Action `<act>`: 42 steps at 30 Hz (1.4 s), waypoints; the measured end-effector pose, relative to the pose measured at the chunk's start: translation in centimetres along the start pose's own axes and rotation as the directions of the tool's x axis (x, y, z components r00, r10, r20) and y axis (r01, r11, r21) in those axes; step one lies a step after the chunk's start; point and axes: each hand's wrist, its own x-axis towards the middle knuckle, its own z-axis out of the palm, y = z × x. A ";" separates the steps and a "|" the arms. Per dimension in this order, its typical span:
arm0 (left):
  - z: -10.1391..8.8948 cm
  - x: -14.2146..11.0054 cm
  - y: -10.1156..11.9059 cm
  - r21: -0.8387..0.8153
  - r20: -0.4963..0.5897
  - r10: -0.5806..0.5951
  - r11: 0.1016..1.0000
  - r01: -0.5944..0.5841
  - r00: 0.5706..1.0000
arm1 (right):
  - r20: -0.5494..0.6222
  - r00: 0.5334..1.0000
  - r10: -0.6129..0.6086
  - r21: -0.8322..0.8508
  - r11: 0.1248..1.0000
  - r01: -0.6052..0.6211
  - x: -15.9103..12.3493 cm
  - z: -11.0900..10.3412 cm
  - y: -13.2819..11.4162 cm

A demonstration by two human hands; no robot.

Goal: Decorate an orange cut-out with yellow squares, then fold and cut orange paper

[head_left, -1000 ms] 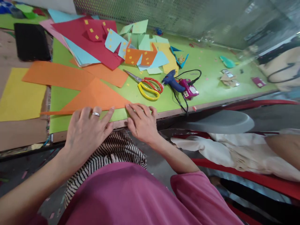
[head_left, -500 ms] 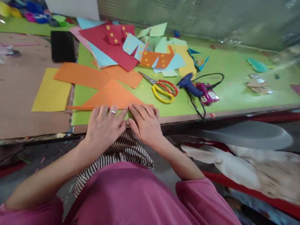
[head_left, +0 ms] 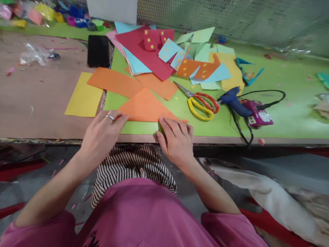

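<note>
A sheet of orange paper (head_left: 146,106), folded to a triangle with a narrow strip along its near edge, lies close to the table's front. My left hand (head_left: 101,132), wearing a ring, is closed with its thumb and fingertips together at the paper's left end, which it hides. My right hand (head_left: 177,139) is open, fingers laid on the strip near the right corner and thumb apart below. Red-and-yellow-handled scissors (head_left: 202,104) lie beyond the right hand. Two more orange pieces, a long strip (head_left: 114,81) and a shorter one (head_left: 160,85), lie behind the triangle.
To the right are a blue glue gun (head_left: 238,103) and a purple box (head_left: 259,115) with a black cord. Cut coloured paper shapes (head_left: 199,68) and red paper (head_left: 144,51) lie at the back. On the left are yellow paper (head_left: 86,96) and a black phone-like slab (head_left: 98,51).
My left hand has slid left along the folded edge to the paper's left end, its fingers drawing together. The right hand stays on the strip. The view has swung left.
</note>
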 end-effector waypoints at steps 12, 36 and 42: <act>-0.4 -0.6 -0.6 0.216 0.054 0.185 0.957 -0.192 0.981 | 0.053 0.998 0.029 -0.026 0.999 -0.028 -0.1 -0.3 -0.1; 1.1 -2.3 3.4 0.138 0.058 -0.118 0.984 0.109 0.991 | 0.031 0.999 -0.008 -0.148 0.989 0.013 -0.2 -0.2 -0.8; 1.5 -3.9 1.9 0.048 -0.008 -0.220 0.974 0.220 0.976 | 0.008 1.000 -0.012 -0.117 0.993 0.013 -0.1 -0.3 -1.0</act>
